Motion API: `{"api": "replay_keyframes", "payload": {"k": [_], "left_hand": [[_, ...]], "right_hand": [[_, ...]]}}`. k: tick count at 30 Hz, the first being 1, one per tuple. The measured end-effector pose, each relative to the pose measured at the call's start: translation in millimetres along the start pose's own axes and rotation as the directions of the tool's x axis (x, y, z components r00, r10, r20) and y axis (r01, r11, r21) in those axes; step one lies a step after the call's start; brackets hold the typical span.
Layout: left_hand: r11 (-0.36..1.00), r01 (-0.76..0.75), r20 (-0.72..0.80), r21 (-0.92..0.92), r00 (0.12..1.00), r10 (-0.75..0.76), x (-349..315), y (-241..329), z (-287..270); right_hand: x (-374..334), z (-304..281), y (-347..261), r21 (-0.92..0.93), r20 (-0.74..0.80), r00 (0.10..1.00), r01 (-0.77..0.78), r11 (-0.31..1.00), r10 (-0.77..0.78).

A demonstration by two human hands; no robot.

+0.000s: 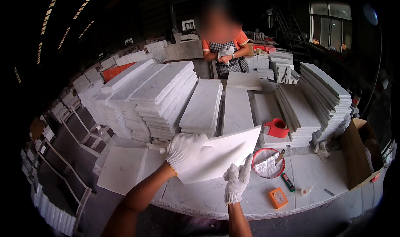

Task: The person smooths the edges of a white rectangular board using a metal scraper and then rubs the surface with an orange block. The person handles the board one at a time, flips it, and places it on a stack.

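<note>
A white marble tile (227,150) is tilted up above the worktable, its face toward me. My left hand (186,152), in a white knit glove, is closed on its upper left edge; some fingertips are hidden behind it. My right hand (237,183), gloved the same way, is at the tile's lower right edge. One finger stretches up along that edge, and the thumb stands apart from it. Just right of this hand is a red-rimmed tub of white paste (268,164) with a putty knife (280,156) in it.
Tall marble stacks (164,85) line the back, with more slabs (329,99) at right. On the table (318,172) are a red tape roll (276,128), an orange box (278,198) and a green-black tool (287,182). A cardboard box (361,151) stands right. Across the stacks stands a person (227,55).
</note>
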State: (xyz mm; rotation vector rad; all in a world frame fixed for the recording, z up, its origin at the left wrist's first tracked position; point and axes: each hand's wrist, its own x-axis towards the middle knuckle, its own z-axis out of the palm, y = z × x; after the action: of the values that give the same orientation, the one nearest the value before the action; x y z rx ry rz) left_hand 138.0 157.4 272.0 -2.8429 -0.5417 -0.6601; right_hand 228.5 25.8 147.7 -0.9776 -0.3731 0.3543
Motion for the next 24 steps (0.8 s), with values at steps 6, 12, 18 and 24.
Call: {"api": "replay_keyframes", "payload": {"k": [6,12,18,24], "left_hand": [[1.000,0.007,0.005,-0.004,1.000,-0.007,-3.6,0.2,-0.5],[0.999,0.023,-0.028,-0.025,0.999,-0.024,-4.3,4.0,-2.1],[1.000,0.017,-0.067,-0.010,0.998,-0.018,-9.3,5.2,0.5],[1.000,-0.004,-0.036,0.006,0.999,0.004,-14.9,11.2,-1.2]], "right_hand": [[-24.3,-22.8,-3.1,0.175,0.065,0.977,-0.212,0.962,0.203],[-42.4,-59.5,21.4,0.291,0.096,0.967,-0.256,0.922,0.238],[-66.0,-57.8,23.4,0.238,0.011,0.956,-0.287,0.928,0.293],[-78.7,-64.3,25.3,0.204,0.042,0.955,-0.296,0.933,0.293]]}}
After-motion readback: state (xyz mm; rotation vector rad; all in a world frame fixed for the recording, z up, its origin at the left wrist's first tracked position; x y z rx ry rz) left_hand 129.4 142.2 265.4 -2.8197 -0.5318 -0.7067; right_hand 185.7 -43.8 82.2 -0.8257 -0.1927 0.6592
